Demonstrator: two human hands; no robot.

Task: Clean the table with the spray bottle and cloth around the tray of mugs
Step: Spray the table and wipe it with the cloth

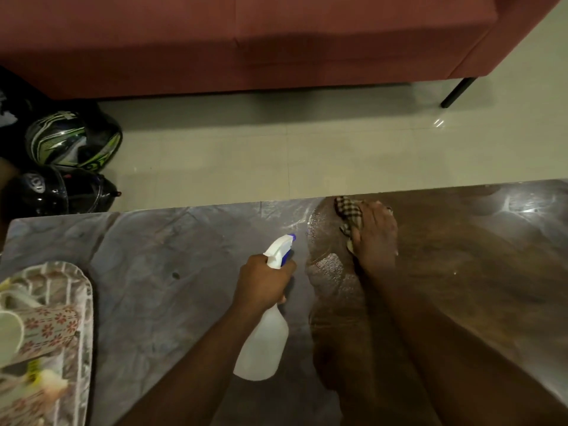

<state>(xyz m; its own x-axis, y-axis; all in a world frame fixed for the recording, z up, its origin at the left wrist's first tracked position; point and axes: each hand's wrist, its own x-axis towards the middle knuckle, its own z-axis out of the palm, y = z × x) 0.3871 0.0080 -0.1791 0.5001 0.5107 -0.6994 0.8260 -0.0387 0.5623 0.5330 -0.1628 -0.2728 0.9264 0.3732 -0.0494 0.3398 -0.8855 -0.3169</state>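
Cloth lay under flat R hand on table; L hand gripped spray bottle, hands apart.

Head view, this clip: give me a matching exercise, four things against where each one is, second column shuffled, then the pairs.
Things:
1. spray bottle
2. checked cloth
3. tray of mugs
4. helmets

Places:
A. on the floor, beyond the table's left end
B. under the right hand, near the table's far edge
C. at the table's left end
D. gripped in the left hand, at mid-table

Pairs: 1-D, 2-B, 3-C, 4-A
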